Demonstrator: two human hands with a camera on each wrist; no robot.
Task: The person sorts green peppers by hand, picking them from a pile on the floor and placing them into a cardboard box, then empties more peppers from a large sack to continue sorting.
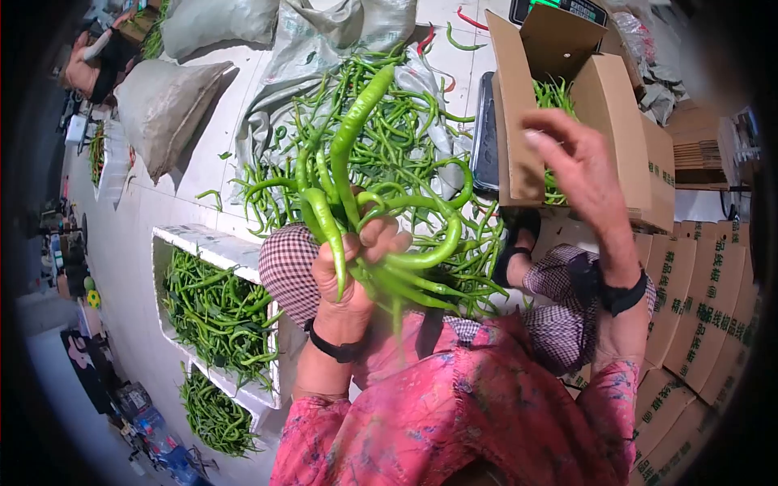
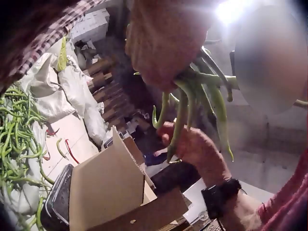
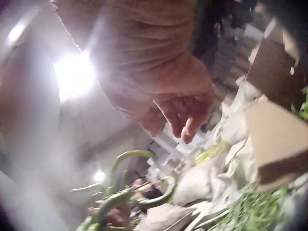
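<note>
My left hand grips a bunch of long green chili peppers, held up in front of the lap with tips fanning out both ways. In the left wrist view, several peppers hang below that hand. My right hand is raised over the near part of an open cardboard box, its fingers loosely bent with nothing between them. Green peppers lie inside the box. In the right wrist view, the right hand's fingers hang loose, apart from the bunch.
A pile of green peppers lies on a plastic sack ahead. White foam boxes of peppers stand at left, full sacks at upper left. Flattened printed cartons are stacked at right. Another person sits at far upper left.
</note>
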